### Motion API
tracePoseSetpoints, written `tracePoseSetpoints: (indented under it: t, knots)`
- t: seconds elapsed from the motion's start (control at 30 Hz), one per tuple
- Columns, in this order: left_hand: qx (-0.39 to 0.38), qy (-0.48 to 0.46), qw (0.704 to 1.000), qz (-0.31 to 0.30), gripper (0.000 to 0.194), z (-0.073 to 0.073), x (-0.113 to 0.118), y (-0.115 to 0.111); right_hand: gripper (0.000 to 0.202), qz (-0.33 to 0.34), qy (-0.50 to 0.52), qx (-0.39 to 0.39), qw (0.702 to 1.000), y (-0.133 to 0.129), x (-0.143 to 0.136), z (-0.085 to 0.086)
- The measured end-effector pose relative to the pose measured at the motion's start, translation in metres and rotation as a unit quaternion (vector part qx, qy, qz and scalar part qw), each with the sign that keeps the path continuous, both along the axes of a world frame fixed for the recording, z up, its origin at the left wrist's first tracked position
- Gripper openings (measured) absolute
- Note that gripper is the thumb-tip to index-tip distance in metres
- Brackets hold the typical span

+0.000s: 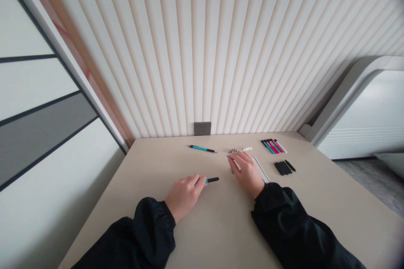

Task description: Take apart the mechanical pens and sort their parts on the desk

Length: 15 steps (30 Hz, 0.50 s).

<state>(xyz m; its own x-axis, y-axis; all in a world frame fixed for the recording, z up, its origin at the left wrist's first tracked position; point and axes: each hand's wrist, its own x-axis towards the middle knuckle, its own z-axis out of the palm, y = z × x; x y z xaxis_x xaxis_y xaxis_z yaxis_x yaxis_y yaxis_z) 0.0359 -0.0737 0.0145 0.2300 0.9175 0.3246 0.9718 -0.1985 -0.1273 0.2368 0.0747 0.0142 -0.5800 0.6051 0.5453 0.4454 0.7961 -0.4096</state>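
Observation:
My left hand is closed around a blue pen with a black grip, whose tip end points right just above the desk. My right hand is lowered to the desktop with its fingers bent together; what lies between the fingertips is hidden. Just beyond those fingers lie small metal springs and small white pieces. Thin white rods lie partly under the right hand and wrist. Farther back, a blue and black pen rests flat on the desk.
On the right of the beige desk lie a row of blue, red and white pen barrels and several black grips. A ribbed wall panel with a dark socket borders the back. A white bed headboard stands at right.

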Motion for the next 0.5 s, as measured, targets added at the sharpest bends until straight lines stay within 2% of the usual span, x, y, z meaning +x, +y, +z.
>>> tracePoseSetpoints:
  t: [0.1, 0.2, 0.5]
  knots:
    - [0.003, 0.001, 1.0, -0.009, 0.014, -0.001, 0.0, -0.001, 0.023, 0.082, 0.009, -0.056, 0.995, -0.032, -0.001, 0.003]
    - [0.0, 0.007, 1.0, -0.017, 0.015, -0.001, 0.0, -0.001, 0.025, 0.117, 0.0, -0.096, 0.988, -0.049, -0.003, 0.002]
    - [0.003, 0.031, 0.998, -0.045, 0.021, 0.002, -0.001, -0.004, 0.027, 0.149, -0.023, -0.127, 0.98, -0.044, -0.004, -0.001]
